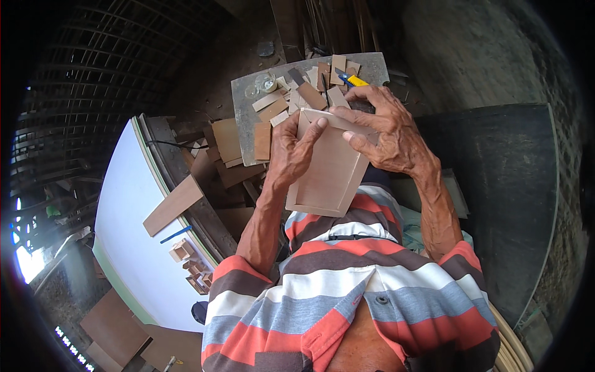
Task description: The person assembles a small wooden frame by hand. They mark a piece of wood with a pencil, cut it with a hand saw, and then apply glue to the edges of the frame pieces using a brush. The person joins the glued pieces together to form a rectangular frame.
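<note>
Between my hands is a light brown wooden panel (pixel 325 167), tilted toward me, with thin strips along its edges like a shallow tray. My left hand (pixel 294 146) grips its far left corner, thumb on the face. At the far right edge, my right hand (pixel 390 130) is closed around the panel's rim, index finger and thumb on a strip along the far end. Just beyond those fingers lies a yellow utility knife (pixel 356 80) on the grey worktable (pixel 248 139). Several small wood pieces (pixel 311 96) are scattered over the tabletop.
A small glass jar (pixel 266 82) stands at the table's far left. To my left, a white board (pixel 133 204) carries a wood strip (pixel 173 206), a blue stick (pixel 176 234) and small wooden boxes (pixel 181 250). A dark board (pixel 489 192) leans at right; wood offcuts (pixel 227 140) lie left of the table.
</note>
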